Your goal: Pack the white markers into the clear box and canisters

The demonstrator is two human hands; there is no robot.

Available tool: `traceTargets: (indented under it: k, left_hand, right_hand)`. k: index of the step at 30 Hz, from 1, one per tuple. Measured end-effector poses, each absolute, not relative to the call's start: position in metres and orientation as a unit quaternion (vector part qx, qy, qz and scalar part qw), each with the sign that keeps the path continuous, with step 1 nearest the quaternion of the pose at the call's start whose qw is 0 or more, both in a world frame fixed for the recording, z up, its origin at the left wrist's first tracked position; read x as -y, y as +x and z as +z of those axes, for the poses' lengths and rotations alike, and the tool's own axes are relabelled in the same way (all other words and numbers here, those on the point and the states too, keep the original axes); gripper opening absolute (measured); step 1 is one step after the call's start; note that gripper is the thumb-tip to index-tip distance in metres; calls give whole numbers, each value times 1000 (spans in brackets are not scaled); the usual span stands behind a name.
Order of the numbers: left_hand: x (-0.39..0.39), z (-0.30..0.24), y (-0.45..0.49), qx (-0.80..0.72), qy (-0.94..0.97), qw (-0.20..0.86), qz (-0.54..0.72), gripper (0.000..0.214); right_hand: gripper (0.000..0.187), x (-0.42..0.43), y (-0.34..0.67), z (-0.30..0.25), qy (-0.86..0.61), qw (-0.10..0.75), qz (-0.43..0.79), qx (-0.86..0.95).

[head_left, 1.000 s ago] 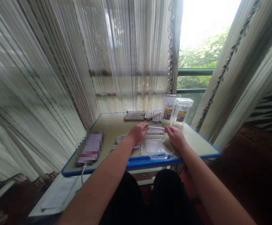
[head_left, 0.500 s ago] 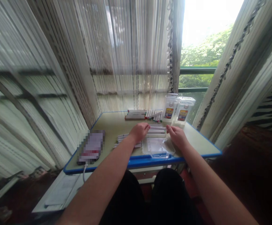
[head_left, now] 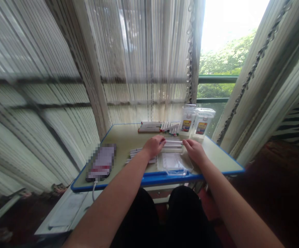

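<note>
Taking the white markers (head_left: 174,143) as the clock's centre, holding left hand (head_left: 153,146) curled at nine o'clock and right hand (head_left: 194,149) at three, with fingers drawn narrow at the ends of the row; being unable to tell whether gripping one marker, owing to small, partly hidden fingertips. Having the open clear case (head_left: 188,166) at six, showing a pale sheet (head_left: 170,160) within or beneath it. Crossing another marker bunch (head_left: 134,154) with left forearm toward half past eight, covering part of it. Facing colour-ended markers (head_left: 149,128) at ten, a far white row (head_left: 170,126) at twelve, and two upright clear containers (head_left: 186,125) at one and two, crowding the far edge of the blue-rimmed desk (head_left: 219,153). Lying farther out at half past eight, a pixelated phone (head_left: 101,162) with white cable (head_left: 94,191). Looking onto curtains (head_left: 139,62) at eleven and green rails (head_left: 216,80) at one.
</note>
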State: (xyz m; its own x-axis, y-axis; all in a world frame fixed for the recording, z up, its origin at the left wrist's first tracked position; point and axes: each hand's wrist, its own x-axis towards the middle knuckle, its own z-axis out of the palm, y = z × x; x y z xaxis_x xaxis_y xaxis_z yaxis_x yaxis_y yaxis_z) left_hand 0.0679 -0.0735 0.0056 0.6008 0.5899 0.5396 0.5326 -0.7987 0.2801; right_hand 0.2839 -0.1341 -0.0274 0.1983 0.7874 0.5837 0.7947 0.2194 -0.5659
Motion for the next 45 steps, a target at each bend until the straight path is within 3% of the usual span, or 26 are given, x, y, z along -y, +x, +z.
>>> traceTargets:
  k: [6,19,45]
  left_hand:
    - [72,4,67,-318,897,44,303,11]
    - [73,8,63,-339,903,46,260,18]
    - [76,13,61,-361,905,58,218,22]
  right_hand:
    - [34,129,285,-33,-606,460,10,649]
    - [26,125,287,-40,-613,425,37,665]
    - [26,131,285,-33,-615,430,65,658]
